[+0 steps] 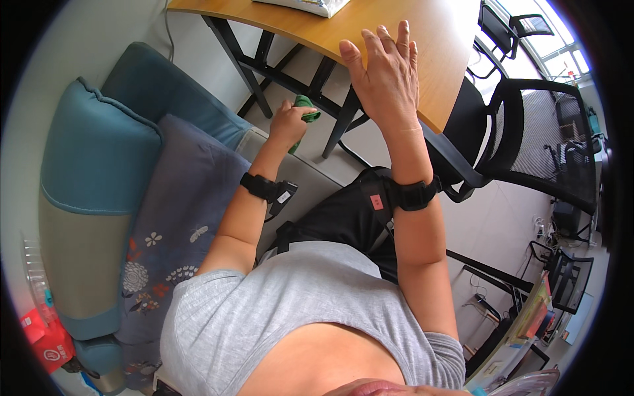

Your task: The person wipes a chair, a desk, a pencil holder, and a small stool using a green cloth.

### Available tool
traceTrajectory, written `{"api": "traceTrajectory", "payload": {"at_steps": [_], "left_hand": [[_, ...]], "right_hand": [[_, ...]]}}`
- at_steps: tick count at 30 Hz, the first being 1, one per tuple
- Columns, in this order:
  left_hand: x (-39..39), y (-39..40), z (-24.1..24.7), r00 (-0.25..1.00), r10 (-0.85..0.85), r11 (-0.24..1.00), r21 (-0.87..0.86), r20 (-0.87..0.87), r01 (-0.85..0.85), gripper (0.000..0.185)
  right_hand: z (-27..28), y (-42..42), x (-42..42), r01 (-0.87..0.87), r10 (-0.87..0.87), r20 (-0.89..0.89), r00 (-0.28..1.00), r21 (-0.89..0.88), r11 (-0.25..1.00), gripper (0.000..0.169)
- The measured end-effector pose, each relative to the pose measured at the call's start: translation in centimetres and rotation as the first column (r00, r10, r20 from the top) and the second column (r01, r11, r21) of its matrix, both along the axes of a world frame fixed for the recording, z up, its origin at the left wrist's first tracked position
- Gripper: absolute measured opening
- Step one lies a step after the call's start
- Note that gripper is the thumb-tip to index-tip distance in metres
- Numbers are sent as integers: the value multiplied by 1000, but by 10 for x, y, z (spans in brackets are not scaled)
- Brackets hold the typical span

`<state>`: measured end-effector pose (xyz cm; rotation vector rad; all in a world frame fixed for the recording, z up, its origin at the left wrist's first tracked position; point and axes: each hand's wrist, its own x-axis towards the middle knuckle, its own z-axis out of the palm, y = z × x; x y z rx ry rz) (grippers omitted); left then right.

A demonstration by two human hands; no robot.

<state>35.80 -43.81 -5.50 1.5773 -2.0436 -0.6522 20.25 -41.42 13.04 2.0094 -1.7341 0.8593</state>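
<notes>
My left hand is closed around a green cloth, part of which hangs below the fist. It is over the floor and the grey seat edge, left of the table's black legs. My right hand, back upward and fingers spread, holds nothing. It lies over the right part of the wooden table in the picture; whether the palm touches the top cannot be told. Both forearms wear black straps with small devices. A white package sits at the table's far edge, partly cut off by the frame.
A blue and beige sofa with a dark floral cover stands at left. A black mesh chair is close to the table's right side. Black metal table legs stand ahead. A red package is at lower left, and cables lie at right.
</notes>
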Motion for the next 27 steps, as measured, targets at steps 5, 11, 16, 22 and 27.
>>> {"api": "traceTrajectory", "payload": {"at_steps": [5,11,16,22,27], "left_hand": [[-26,6,21,975,-5,1000,-24,-223,0,43],[-50,15,10,996,71,991,-115,52,-65,42],[-15,15,9,983,-176,983,54,51,173,43],[-39,6,22,948,-26,997,-82,-317,0,36],[-45,-7,13,992,-87,996,16,-92,89,28]], "right_hand": [[1,0,-1,-2,2,18,1000,-14,1000,59],[-4,-1,2,-21,22,21,1000,-23,1000,58],[-8,1,2,-15,15,24,1000,-12,1000,58],[-3,-1,2,-29,30,39,999,-14,999,59],[-3,-3,0,-40,40,80,996,1,999,59]]}}
